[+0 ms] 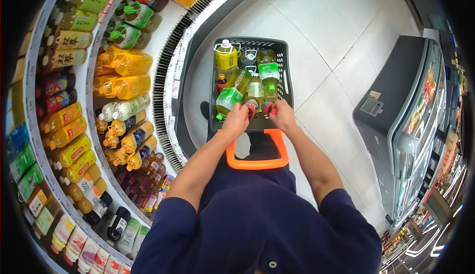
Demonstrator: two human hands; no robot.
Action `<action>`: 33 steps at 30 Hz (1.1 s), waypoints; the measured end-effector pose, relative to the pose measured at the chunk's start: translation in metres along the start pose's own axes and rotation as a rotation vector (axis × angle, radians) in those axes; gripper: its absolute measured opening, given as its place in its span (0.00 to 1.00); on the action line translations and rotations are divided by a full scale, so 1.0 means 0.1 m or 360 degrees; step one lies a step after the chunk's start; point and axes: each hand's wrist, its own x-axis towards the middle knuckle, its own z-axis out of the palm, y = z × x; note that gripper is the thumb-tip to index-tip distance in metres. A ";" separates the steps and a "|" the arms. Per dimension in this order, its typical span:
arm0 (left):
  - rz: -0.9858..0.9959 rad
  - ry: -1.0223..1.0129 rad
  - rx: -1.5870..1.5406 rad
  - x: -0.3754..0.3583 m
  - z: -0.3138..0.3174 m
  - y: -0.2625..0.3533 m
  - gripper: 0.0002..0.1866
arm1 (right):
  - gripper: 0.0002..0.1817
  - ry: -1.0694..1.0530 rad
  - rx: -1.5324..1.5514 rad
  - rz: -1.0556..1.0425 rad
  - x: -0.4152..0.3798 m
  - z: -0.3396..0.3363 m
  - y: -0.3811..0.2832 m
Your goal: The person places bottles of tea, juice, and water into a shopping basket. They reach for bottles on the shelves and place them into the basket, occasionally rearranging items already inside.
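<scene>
A black shopping basket (pixel 284 71) with an orange handle (pixel 257 164) stands on the floor in front of me, packed with yellow and green drink bottles. My left hand (pixel 235 121) is at the basket's near edge, fingers closed around a red-capped bottle (pixel 251 106). My right hand (pixel 283 115) is beside it, closed around a second red-capped bottle (pixel 268 106). Both bottles stand among the others, just inside the near rim. A yellow jug with a white cap (pixel 226 56) sits at the basket's far left corner.
Curved store shelves (pixel 94 100) full of bottled drinks run along my left. A closed freezer cabinet (pixel 396 110) stands to the right. Pale floor tiles (pixel 326 41) stretch ahead and between the basket and the freezer.
</scene>
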 end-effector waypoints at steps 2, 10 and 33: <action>-0.0032 -0.0075 0.0092 0.08 0.25 -0.13 0.14 | 0.14 0.0039 -0.0019 0.0123 -0.03 0.20 0.22; -0.0392 -0.0537 0.0376 0.25 0.84 -0.52 0.17 | 0.20 -0.0213 0.0012 0.0424 -0.04 1.01 0.69; -0.0013 -0.0621 0.0329 -1.35 -0.11 0.55 0.30 | 0.37 -0.1226 -0.0034 -0.0649 -1.25 -0.02 -0.48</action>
